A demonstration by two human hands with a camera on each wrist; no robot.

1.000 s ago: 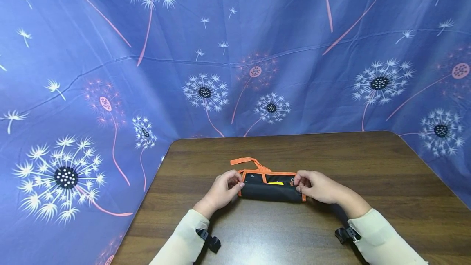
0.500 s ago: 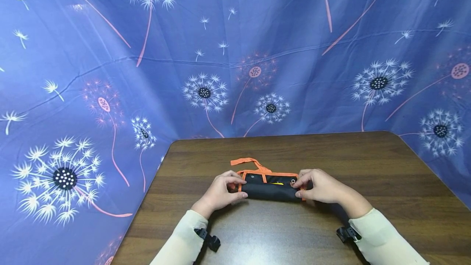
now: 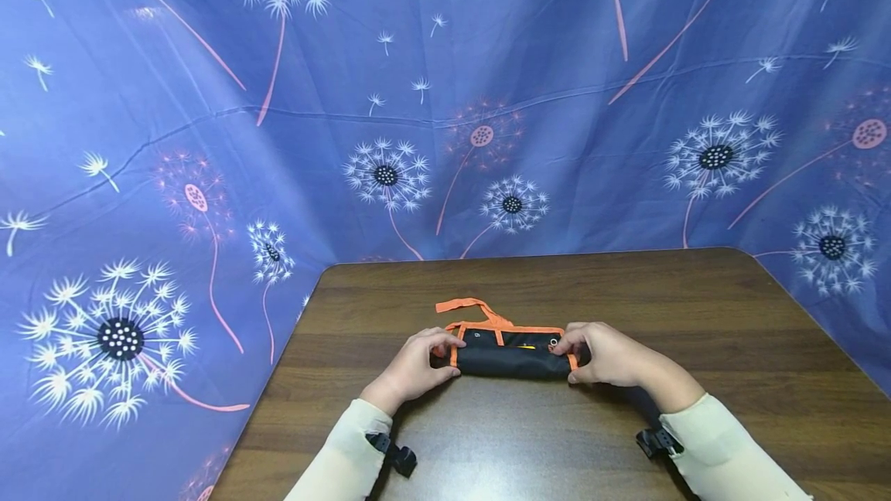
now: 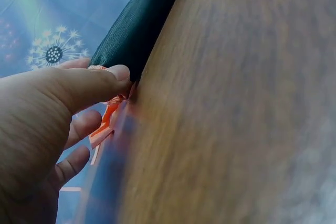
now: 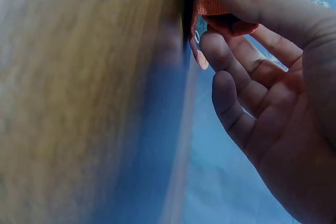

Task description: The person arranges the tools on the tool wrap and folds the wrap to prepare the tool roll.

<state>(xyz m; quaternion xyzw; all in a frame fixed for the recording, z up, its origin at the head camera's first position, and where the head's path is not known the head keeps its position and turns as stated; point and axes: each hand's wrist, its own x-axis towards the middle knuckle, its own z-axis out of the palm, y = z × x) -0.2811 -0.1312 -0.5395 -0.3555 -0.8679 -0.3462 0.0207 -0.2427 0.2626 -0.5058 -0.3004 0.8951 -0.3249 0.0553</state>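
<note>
A black fabric tool roll point(image 3: 511, 362) with orange edging lies partly rolled on the table, its near side a thick tube. An orange strap point(image 3: 473, 303) trails from its far edge, and a bit of something yellow point(image 3: 527, 346) shows in a pocket. My left hand point(image 3: 414, 362) pinches the left end; in the left wrist view its thumb lies on the black cloth point(image 4: 131, 30). At the opposite end, my right hand point(image 3: 609, 354) holds the roll between thumb and fingers, beside the orange trim point(image 5: 212, 5) seen in the right wrist view. What is inside the tube is hidden.
The brown wooden table point(image 3: 515, 439) extends around the roll on every side. Behind it and to the left hangs a blue dandelion-print cloth point(image 3: 592, 138). Each sleeve carries a small black wrist camera, such as the left one point(image 3: 400, 458).
Both hands have shifted their fingers and thumbs at the roll's ends. The near tube has turned slightly away from me, covering more of the yellow piece. The strap stays put.
</note>
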